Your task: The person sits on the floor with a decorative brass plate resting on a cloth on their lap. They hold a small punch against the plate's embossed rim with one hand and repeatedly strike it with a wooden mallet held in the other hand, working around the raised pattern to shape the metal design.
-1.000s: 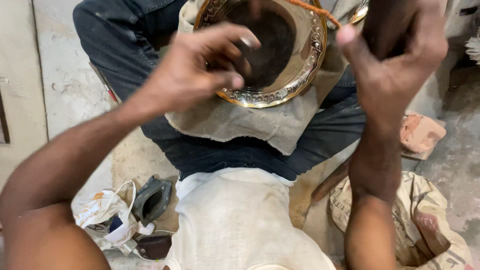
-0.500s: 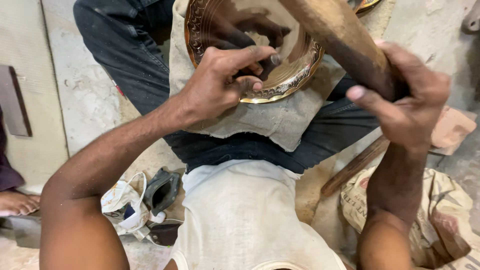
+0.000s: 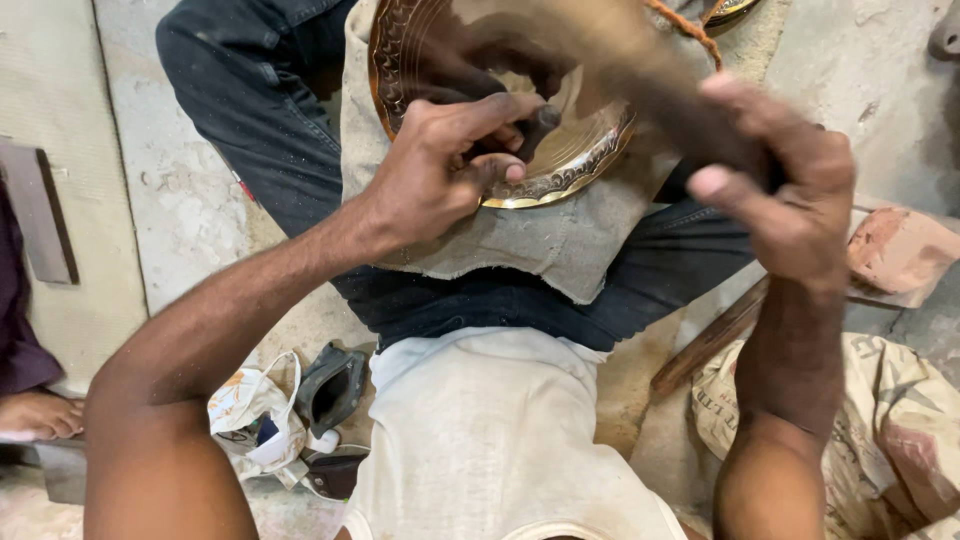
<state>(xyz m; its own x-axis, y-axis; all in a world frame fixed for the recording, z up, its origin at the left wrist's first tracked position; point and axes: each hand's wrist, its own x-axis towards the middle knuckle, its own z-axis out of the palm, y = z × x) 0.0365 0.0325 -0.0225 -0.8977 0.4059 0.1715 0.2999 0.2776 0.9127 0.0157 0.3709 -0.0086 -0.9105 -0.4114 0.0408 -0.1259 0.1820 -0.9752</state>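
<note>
A round brass plate [image 3: 585, 150] with an engraved rim lies on a grey cloth [image 3: 560, 235] across my lap. My left hand [image 3: 440, 170] pinches a short dark punch [image 3: 535, 125], its tip set on the plate near the rim. My right hand [image 3: 790, 190] grips a thick wooden mallet [image 3: 640, 60], blurred with motion, which reaches up and left over the plate. The far part of the plate is hidden by the mallet.
I sit on a stone floor in dark jeans [image 3: 250, 120]. A white plastic bag [image 3: 255, 410] and a dark pouch [image 3: 330, 385] lie at my left hip. A brick piece [image 3: 900, 250], a wooden stick [image 3: 715, 335] and a sack [image 3: 900, 420] lie to the right. Another person's foot [image 3: 40, 415] shows at far left.
My right hand has swung the mallet from upright down and leftward over the plate. My left hand has stayed on the punch at the rim. The view has shifted slightly.
</note>
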